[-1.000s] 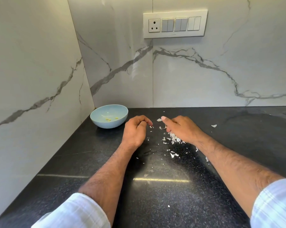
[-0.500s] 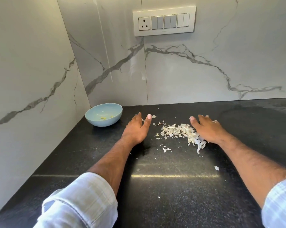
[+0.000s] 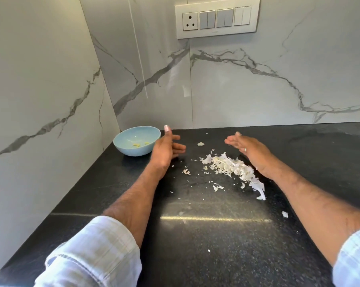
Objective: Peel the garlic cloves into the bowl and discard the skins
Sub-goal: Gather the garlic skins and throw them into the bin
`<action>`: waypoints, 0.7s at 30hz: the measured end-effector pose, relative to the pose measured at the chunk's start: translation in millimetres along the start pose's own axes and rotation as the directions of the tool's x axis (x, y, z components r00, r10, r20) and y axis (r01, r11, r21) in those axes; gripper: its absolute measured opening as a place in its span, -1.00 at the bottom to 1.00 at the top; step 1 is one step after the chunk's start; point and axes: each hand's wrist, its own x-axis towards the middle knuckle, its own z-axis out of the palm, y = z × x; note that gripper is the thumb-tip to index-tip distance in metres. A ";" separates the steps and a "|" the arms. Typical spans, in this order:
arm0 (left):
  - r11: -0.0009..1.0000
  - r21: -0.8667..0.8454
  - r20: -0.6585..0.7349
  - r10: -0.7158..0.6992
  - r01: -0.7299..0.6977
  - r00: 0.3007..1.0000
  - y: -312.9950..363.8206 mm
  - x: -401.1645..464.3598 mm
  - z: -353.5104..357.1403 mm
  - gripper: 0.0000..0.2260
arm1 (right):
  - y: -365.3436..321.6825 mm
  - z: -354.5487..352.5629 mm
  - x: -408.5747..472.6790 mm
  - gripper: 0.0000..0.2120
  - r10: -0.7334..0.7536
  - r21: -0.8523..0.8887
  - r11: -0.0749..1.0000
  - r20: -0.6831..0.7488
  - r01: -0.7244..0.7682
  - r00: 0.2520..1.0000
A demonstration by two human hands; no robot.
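A light blue bowl point(image 3: 136, 143) stands in the counter's back left corner with a few peeled yellowish garlic cloves point(image 3: 139, 144) inside. A pile of white garlic skins point(image 3: 230, 167) lies on the black counter point(image 3: 206, 235) between my hands. My left hand point(image 3: 164, 149) stands on its edge just right of the bowl, fingers straight, palm facing the pile, holding nothing. My right hand point(image 3: 247, 151) stands on its edge at the right side of the pile, fingers extended, palm facing left, empty. A ring shows on one finger.
Small skin scraps point(image 3: 217, 187) are scattered around the pile and nearer the front edge. Marble walls close the corner at left and back. A switch and socket panel point(image 3: 216, 18) sits on the back wall.
Both hands opened from curled to flat, then turned onto their edges on either side of the skins. The skins went from hidden under the right hand to a gathered pile.
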 end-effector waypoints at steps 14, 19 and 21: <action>0.989 0.068 -0.104 0.135 -0.129 0.985 -22.7 9.8 -24.2 -0.23 | -28.0 23.1 55.3 -0.71 -0.029 -0.122 0.991 0.199 0.055 0.980; 0.983 0.060 -0.099 0.176 -0.171 0.979 -23.8 7.5 -21.3 -0.30 | -32.0 54.1 91.8 -0.53 0.082 -0.440 0.898 0.221 0.025 0.972; 0.981 0.080 -0.100 0.183 -0.176 0.978 -25.2 9.1 -21.2 -0.35 | -33.1 78.2 91.6 -0.48 0.079 -0.540 0.836 0.291 0.096 0.953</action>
